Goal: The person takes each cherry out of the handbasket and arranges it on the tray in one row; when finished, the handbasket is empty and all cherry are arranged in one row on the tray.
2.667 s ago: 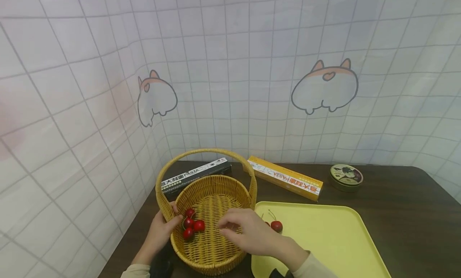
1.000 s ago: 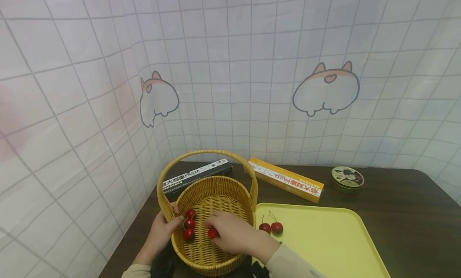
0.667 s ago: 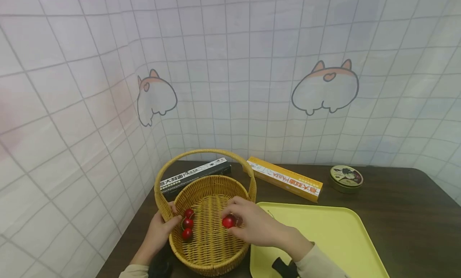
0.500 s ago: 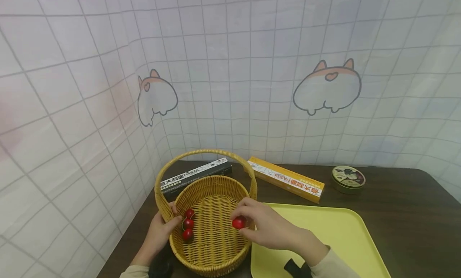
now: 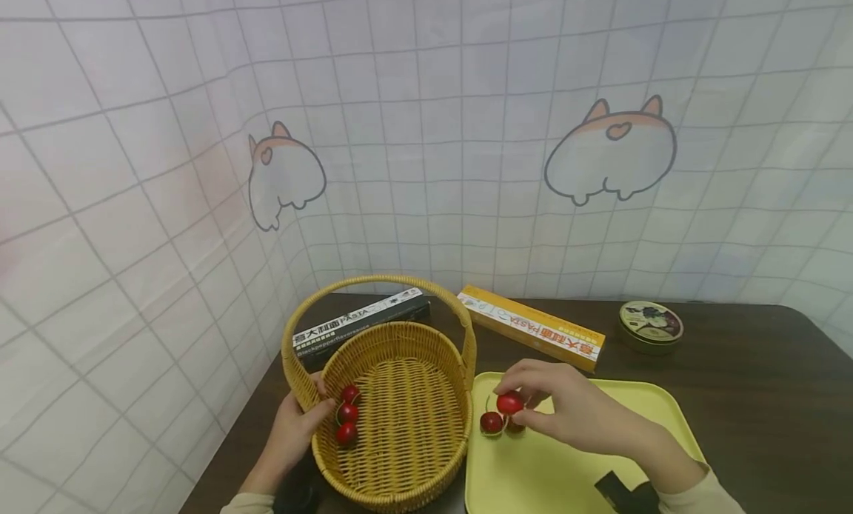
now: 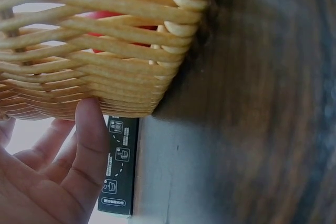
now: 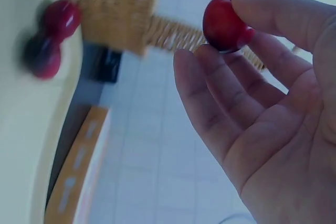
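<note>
My right hand (image 5: 560, 406) pinches a red cherry (image 5: 510, 403) over the yellow tray (image 5: 586, 477). In the right wrist view this cherry (image 7: 224, 23) sits between thumb and fingertips, its stem pointing up. Just below it, a dark red cherry (image 5: 491, 423) lies on the tray beside another (image 5: 516, 426), which my fingers partly cover. My left hand (image 5: 293, 429) holds the left side of the wicker basket (image 5: 393, 492), thumb over the rim. Inside, along the left wall, lie three cherries (image 5: 347, 412). The left wrist view shows the fingers against the outside weave (image 6: 105, 40).
Behind the basket lies a black pasta box (image 5: 363, 325). An orange pasta box (image 5: 533, 327) lies behind the tray, with a round tin (image 5: 651, 323) to its right. The basket's tall handle (image 5: 380, 279) arches above it. A grid-patterned curtain (image 5: 440, 166) hangs behind the dark table (image 5: 753, 395).
My right hand has taken one cherry out of the basket and carried it right, over the tray. The left hand keeps its hold on the basket.
</note>
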`<control>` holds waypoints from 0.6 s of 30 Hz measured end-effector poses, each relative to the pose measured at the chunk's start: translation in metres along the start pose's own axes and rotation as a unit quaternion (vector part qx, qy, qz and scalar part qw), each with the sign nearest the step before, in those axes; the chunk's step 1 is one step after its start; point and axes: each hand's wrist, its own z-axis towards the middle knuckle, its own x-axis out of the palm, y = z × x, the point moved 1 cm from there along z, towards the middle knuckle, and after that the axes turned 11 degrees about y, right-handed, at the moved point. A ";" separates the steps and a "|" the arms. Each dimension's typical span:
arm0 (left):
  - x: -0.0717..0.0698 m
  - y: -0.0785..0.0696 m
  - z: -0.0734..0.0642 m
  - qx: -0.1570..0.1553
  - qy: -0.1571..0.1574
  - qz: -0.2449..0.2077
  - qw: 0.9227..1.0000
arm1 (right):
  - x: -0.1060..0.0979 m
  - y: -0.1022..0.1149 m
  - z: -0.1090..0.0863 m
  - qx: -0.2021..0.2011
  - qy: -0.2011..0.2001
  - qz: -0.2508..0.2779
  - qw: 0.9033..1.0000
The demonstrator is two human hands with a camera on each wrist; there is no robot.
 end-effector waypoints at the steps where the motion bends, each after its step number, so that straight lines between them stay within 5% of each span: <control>1: 0.000 0.000 0.000 0.003 0.004 -0.002 1.000 | -0.002 -0.004 -0.005 0.006 -0.002 -0.006 1.000; 8: -0.001 0.000 0.001 0.013 0.001 0.007 1.000 | -0.002 -0.028 -0.030 0.059 0.026 0.001 0.998; 18: 0.001 0.001 0.002 0.005 -0.002 0.008 1.000 | 0.001 -0.052 -0.039 0.098 0.034 0.003 0.995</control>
